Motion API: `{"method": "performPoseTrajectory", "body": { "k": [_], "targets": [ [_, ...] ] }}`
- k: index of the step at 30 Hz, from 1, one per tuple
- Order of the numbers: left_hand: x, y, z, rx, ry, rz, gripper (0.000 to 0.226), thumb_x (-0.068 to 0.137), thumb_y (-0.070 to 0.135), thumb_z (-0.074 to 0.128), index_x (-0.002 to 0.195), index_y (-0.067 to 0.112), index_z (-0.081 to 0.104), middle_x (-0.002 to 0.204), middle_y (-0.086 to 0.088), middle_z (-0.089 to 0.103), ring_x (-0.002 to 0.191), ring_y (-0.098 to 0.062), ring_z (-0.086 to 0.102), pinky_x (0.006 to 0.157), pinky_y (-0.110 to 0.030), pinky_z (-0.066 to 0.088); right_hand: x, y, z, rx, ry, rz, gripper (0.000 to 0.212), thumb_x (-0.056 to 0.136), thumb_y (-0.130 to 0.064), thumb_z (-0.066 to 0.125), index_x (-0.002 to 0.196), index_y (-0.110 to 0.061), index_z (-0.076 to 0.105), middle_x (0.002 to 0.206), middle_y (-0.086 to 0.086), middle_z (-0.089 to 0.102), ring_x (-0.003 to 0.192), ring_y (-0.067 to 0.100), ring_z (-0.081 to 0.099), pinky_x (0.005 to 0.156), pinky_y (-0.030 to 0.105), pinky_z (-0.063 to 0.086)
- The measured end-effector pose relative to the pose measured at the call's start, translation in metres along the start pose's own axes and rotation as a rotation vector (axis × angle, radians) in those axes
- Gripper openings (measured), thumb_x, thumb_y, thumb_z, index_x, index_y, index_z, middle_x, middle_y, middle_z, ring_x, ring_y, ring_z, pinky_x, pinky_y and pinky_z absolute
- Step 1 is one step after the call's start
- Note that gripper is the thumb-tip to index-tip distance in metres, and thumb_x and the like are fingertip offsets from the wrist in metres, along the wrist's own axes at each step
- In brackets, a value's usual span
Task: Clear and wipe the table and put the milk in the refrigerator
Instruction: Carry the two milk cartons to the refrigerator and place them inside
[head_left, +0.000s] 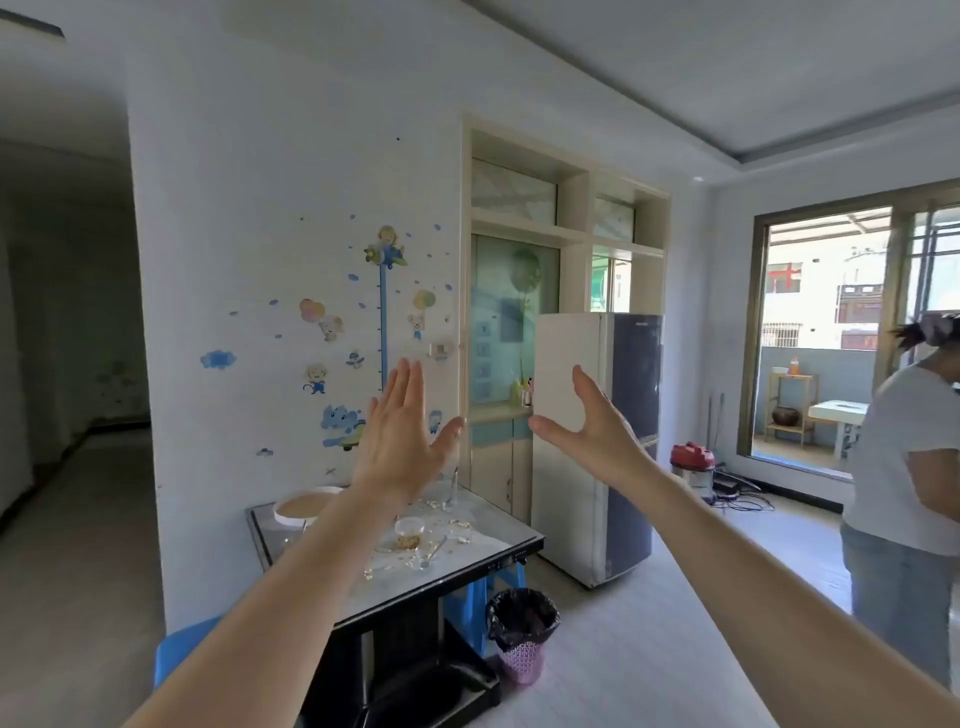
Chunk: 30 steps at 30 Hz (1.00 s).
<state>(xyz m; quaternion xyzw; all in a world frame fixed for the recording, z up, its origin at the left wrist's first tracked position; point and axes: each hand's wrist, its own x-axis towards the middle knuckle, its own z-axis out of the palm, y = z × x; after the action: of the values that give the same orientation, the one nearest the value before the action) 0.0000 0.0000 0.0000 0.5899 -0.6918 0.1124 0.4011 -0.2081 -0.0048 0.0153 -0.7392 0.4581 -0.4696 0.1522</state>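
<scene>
Two hands are up in front of you at about the same height, and neither one holds or touches anything. Your left hand (400, 441) is raised with its fingers (410, 384) straight and close together, thumb spread out toward the right. Your right hand (592, 431) is just beside it, with a gap between the two thumbs. Its fingers (584, 387) are loosely extended and slightly bent, and its thumb reaches left.

The table (483, 558) is well below and beyond your hands, pushed against the wall with the cartoon stickers (332, 374). From your viewpoint your left forearm crosses over its near left part.

On the tabletop:
- A white bowl (306, 506) sits at the back left.
- A small clear container (409, 532) with something golden in it stands near the middle.
- A spoon (434, 553) lies just to the right of the container.
- Yellowish crumbs (441, 504) are scattered across the surface.
- A clear glass vessel (451, 486) stands at the back edge, partly hidden by your left hand. You cannot tell whether it holds the milk.

The refrigerator (634, 389) stands just right of the table with its doors closed. In the picture your right hand overlaps its white side. A bin (522, 631) lined with a black bag sits on the floor at the table's near right corner, beside a blue stool (467, 597). Another person (909, 467) stands at the far right.
</scene>
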Motion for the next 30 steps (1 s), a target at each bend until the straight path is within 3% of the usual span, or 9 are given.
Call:
{"method": "performPoseTrajectory", "body": {
  "k": [8,12,16,23,30],
  "targets": [
    [0.017,-0.072,0.042,-0.122,-0.035,-0.210,0.086,0.088,0.051,0.047,0.148,0.015,-0.003,0.157,-0.001,0.002,0.144,-0.019,0.009,0.117,-0.041,0.016,0.051,0.045,0.076,0.055,-0.099,0.060,0.096,0.077,-0.049,0.063,0.147,-0.020,0.005,0.156,-0.004,0.013,0.143,0.017,0.019,0.116,0.041,0.022],
    [0.037,-0.123,0.070,-0.151,-0.076,-0.272,0.090,0.085,0.051,0.053,0.148,0.015,0.000,0.156,-0.004,0.012,0.142,-0.023,0.019,0.114,-0.043,0.024,0.091,0.070,0.127,0.064,-0.146,0.080,0.117,0.052,-0.078,0.062,0.146,-0.025,0.015,0.154,-0.006,0.024,0.141,0.016,0.025,0.115,0.046,0.027],
    [0.064,-0.167,0.089,-0.169,-0.106,-0.299,0.087,0.084,0.050,0.055,0.148,0.017,0.006,0.155,-0.005,0.019,0.141,-0.024,0.023,0.113,-0.042,0.025,0.128,0.091,0.164,0.084,-0.191,0.134,0.100,0.074,-0.048,0.068,0.148,-0.017,0.009,0.156,0.001,0.017,0.142,0.019,0.021,0.116,0.044,0.024],
    [0.121,-0.248,0.145,-0.207,-0.167,-0.377,0.080,0.088,0.041,0.053,0.147,0.013,0.008,0.154,-0.007,0.021,0.140,-0.025,0.023,0.111,-0.039,0.024,0.204,0.145,0.248,0.133,-0.244,0.160,0.086,0.079,-0.036,0.068,0.146,-0.018,0.018,0.150,-0.005,0.029,0.139,0.017,0.027,0.113,0.036,0.026],
    [0.182,-0.316,0.222,-0.188,-0.220,-0.433,0.082,0.088,0.043,0.053,0.148,0.012,0.006,0.155,-0.007,0.017,0.142,-0.024,0.020,0.112,-0.038,0.022,0.290,0.215,0.324,0.180,-0.320,0.207,0.078,0.082,-0.028,0.067,0.144,-0.015,0.021,0.146,0.002,0.036,0.135,0.020,0.034,0.105,0.032,0.032]
  ]
}}
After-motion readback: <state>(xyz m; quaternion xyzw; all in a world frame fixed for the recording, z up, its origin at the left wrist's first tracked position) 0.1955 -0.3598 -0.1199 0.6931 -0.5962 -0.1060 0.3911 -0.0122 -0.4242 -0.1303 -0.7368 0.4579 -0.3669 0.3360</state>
